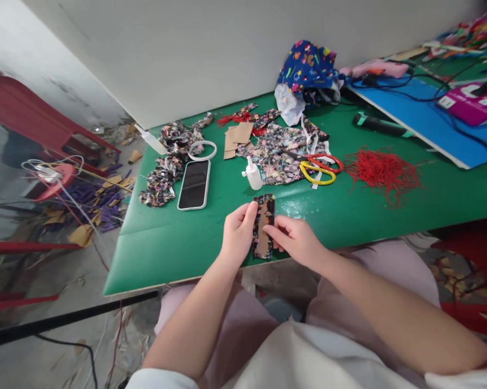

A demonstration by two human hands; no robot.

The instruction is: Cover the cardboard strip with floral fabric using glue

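Observation:
Between my hands, over the table's front edge, is a narrow strip of brown cardboard wrapped at its edges in dark floral fabric. My left hand pinches its left side, thumb on top. My right hand grips the right side, thumb laid on the bare cardboard and fingers underneath. Just beyond the strip stands a small white squeeze bottle. Behind that lie floral fabric pieces, scissors with red and yellow handles and several brown cardboard pieces.
The green table carries a phone, a white ring, bunched floral fabric and another bottle on the left. Red strings, a black tool and a blue board lie right. Red chairs stand left.

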